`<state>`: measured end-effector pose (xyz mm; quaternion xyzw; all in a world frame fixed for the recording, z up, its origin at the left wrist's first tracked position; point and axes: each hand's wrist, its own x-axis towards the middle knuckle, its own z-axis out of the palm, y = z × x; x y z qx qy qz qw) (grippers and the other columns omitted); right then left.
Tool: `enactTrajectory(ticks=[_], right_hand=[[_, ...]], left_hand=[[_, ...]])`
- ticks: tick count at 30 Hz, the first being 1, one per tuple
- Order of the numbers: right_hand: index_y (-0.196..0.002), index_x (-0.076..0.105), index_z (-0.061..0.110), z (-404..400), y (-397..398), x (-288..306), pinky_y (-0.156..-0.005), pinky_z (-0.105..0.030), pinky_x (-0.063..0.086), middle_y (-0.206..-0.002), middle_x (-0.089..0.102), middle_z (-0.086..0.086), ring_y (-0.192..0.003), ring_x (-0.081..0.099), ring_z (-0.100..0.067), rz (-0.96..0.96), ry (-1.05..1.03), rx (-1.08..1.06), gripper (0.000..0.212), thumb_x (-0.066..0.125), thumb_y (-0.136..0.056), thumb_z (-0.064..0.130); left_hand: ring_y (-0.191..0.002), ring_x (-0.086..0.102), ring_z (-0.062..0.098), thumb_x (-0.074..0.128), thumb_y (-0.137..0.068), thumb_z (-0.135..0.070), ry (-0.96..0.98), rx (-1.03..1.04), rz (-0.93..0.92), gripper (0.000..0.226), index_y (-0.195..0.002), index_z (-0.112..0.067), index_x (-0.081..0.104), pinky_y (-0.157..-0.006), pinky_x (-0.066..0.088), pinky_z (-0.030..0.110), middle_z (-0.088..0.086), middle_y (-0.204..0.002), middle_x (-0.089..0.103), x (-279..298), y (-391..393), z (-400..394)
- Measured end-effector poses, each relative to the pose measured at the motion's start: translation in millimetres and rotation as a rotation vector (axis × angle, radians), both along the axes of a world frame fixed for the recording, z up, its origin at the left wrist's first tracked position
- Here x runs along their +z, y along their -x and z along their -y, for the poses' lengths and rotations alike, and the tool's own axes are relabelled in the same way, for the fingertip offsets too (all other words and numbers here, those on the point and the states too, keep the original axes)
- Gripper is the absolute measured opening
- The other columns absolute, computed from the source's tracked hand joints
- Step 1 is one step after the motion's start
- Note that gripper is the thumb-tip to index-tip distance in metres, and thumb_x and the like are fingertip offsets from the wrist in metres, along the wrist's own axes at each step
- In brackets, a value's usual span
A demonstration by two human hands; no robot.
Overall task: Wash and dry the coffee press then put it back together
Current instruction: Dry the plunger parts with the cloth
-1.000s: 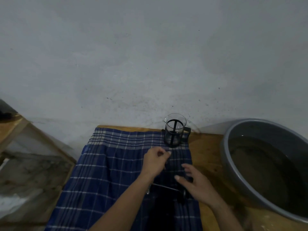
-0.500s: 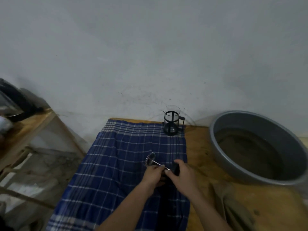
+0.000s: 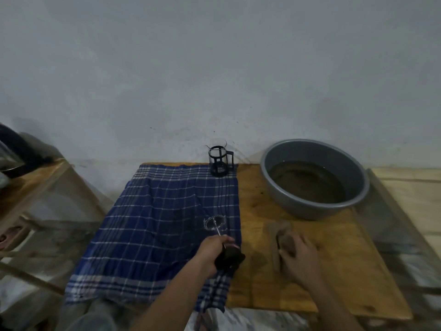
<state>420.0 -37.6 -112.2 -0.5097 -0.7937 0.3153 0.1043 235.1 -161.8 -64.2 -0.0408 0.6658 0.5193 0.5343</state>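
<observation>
Wooden worktop (image 3: 298, 278) against a scuffed grey wall was the setup. Half a second before, both hands were on the plunger (image 3: 214, 223); now only the left hand (image 3: 212, 252) had a closed grip on its rod and black lid, mesh disc over the checked blue cloth (image 3: 155, 223). The right hand (image 3: 298, 256) had gone to a brown rag (image 3: 282, 240), fingers curled on it, so drying looked next. Glass carafe (image 3: 218, 161) sat at the cloth's far edge, near the grey basin (image 3: 315, 201).

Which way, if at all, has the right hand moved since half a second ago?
Yes: the right hand left the plunger, going rightward onto the brown cloth nearer the basin.
</observation>
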Motion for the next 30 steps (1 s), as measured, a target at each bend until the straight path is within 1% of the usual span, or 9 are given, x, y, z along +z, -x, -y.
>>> enactTrajectory(ticks=[3, 9, 12, 15, 17, 19, 21, 25, 30], right_hand=[[-0.135, 0.044, 0.025, 6.5, -6.8, -16.2, -0.112, -0.036, 0.031, -0.144, 0.039, -0.001, -0.134, 0.035, -0.023, 0.186, -0.006, 0.086, 0.045, 0.054, -0.093, 0.038], [-0.104, 0.054, 0.025, 5.8, -2.4, -5.9, -0.098, -0.032, 0.038, -0.121, 0.054, -0.001, -0.115, 0.047, -0.021, 0.204, -0.087, 0.105, 0.012, 0.049, -0.096, 0.032], [-0.097, 0.06, 0.023, 2.0, 3.5, 11.1, -0.087, -0.031, 0.045, -0.116, 0.062, -0.004, -0.104, 0.056, -0.02, 0.022, 0.035, 0.027, 0.008, 0.055, -0.094, 0.029], [-0.088, 0.06, 0.032, 3.4, 18.6, 47.9, -0.102, -0.041, 0.043, -0.126, 0.052, 0.009, -0.117, 0.049, -0.015, -0.245, 0.137, -0.019, 0.005, 0.059, -0.092, 0.03], [-0.093, 0.059, 0.034, 7.0, 35.2, 84.2, -0.103, -0.042, 0.042, -0.125, 0.046, 0.014, -0.119, 0.044, -0.01, -0.468, 0.18, -0.039, 0.009, 0.059, -0.092, 0.025], [-0.109, 0.058, 0.032, 9.7, 50.2, 118.5, -0.094, -0.034, 0.045, -0.119, 0.052, 0.017, -0.108, 0.051, -0.005, -0.662, 0.135, -0.027, 0.019, 0.056, -0.094, 0.021], [-0.106, 0.061, 0.023, 11.3, 69.5, 142.4, -0.081, -0.027, 0.047, -0.105, 0.059, 0.012, -0.094, 0.055, 0.0, -0.751, 0.044, 0.004, 0.014, 0.052, -0.095, 0.02], [-0.092, 0.053, 0.021, 19.8, 126.2, 153.4, -0.065, -0.026, 0.049, -0.084, 0.057, 0.001, -0.074, 0.058, -0.005, -0.56, -0.034, 0.181, 0.007, 0.048, -0.097, 0.023], [-0.089, 0.055, 0.017, 18.2, 164.8, 142.8, -0.059, -0.024, 0.047, -0.081, 0.061, -0.002, -0.072, 0.06, -0.015, -0.375, -0.086, 0.109, 0.013, 0.052, -0.094, 0.028]], left_hand=[[-0.073, 0.063, 0.029, 0.058, -0.092, -0.014, 0.013, -0.081, -0.135, 0.018, -0.089, -0.002, 0.072, -0.062, 0.055, 0.036, 0.014, -0.077, 0.066, 5.4, -10.4, 7.9], [-0.076, 0.058, 0.016, 0.057, -0.092, -0.016, 0.011, -0.178, -0.35, 0.028, -0.066, -0.005, 0.062, -0.077, 0.048, 0.031, 0.012, -0.078, 0.063, 14.6, -0.6, 10.4], [-0.072, 0.055, 0.01, 0.049, -0.098, -0.022, -0.032, -0.227, -0.435, 0.031, -0.076, -0.008, 0.066, -0.081, 0.044, 0.029, 0.006, -0.074, 0.062, 20.5, 12.7, 6.1], [-0.061, 0.055, 0.007, 0.043, -0.102, -0.023, -0.104, -0.312, -0.532, 0.03, -0.093, -0.009, 0.068, -0.062, 0.044, 0.016, -0.001, -0.064, 0.057, 34.5, 27.4, 1.3], [-0.057, 0.055, 0.005, 0.044, -0.102, -0.024, -0.154, -0.362, -0.633, 0.03, -0.087, -0.012, 0.067, -0.062, 0.046, 0.017, -0.004, -0.06, 0.056, 42.4, 37.4, -3.0], [-0.054, 0.052, 0.005, 0.045, -0.101, -0.026, -0.187, -0.411, -0.728, 0.035, -0.071, -0.015, 0.059, -0.063, 0.045, 0.023, -0.006, -0.056, 0.053, 47.1, 43.4, -7.3], [-0.054, 0.051, 0.007, 0.045, -0.101, -0.03, -0.202, -0.486, -0.821, 0.036, -0.071, -0.014, 0.057, -0.06, 0.043, 0.024, -0.004, -0.059, 0.054, 49.9, 48.1, -10.3], [-0.058, 0.05, 0.006, 0.045, -0.101, -0.022, -0.326, -0.602, -1.001, 0.023, -0.085, -0.017, 0.061, -0.055, 0.041, 0.018, -0.008, -0.067, 0.055, 57.8, 50.7, -15.3], [-0.07, 0.064, 0.019, 0.044, -0.099, -0.024, -0.235, -0.66, -1.23, 0.022, -0.091, -0.016, 0.062, -0.067, 0.054, 0.039, 0.005, -0.083, 0.069, 41.0, 69.4, -9.6]])
